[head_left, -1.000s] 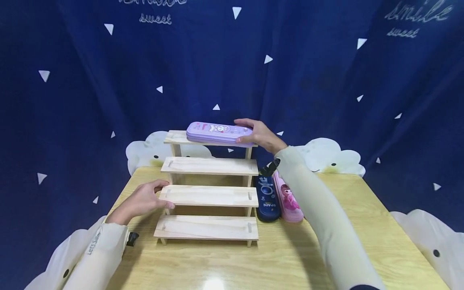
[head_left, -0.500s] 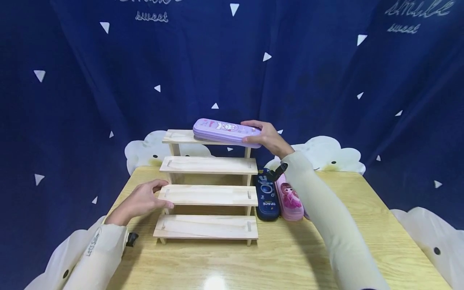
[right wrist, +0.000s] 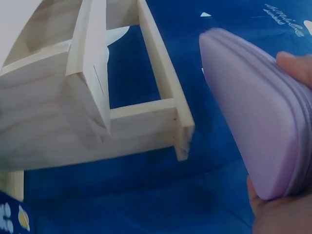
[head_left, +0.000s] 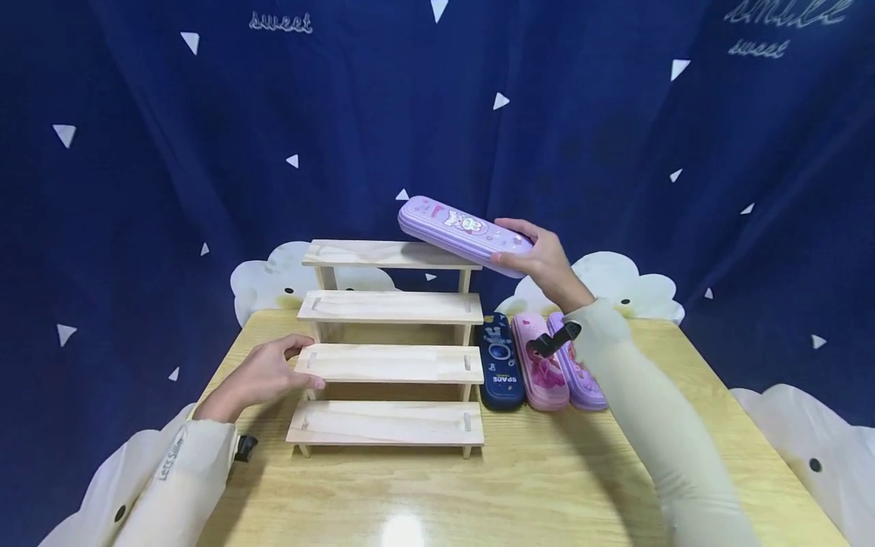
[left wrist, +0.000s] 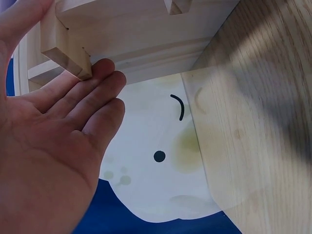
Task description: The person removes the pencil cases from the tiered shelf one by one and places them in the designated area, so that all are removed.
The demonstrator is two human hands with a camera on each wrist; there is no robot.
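A lilac pencil case (head_left: 458, 228) with a white cartoon character on its lid is tilted, its left end higher, over the right end of the top shelf. My right hand (head_left: 543, 262) grips it by its right end, thumb on the near side. In the right wrist view the underside of the pencil case (right wrist: 248, 107) shows, apart from the wooden rack. The four-tier rack (head_left: 390, 363) of pale wood stands on the table with bare shelves. At its left side, my left hand (head_left: 263, 372) holds the end of the second shelf from the bottom, fingers around an upright.
Right of the rack lie a navy space pencil case (head_left: 502, 365), a pink one (head_left: 540, 380) and a purple one (head_left: 584, 384), side by side. Behind the table (head_left: 328, 494) hangs a dark blue curtain (head_left: 410, 99) with white triangles.
My right hand has lifted the lilac pencil case off the top shelf and carried it right, tilting it. The purple pencil case has come into sight. My left hand stays at the rack.
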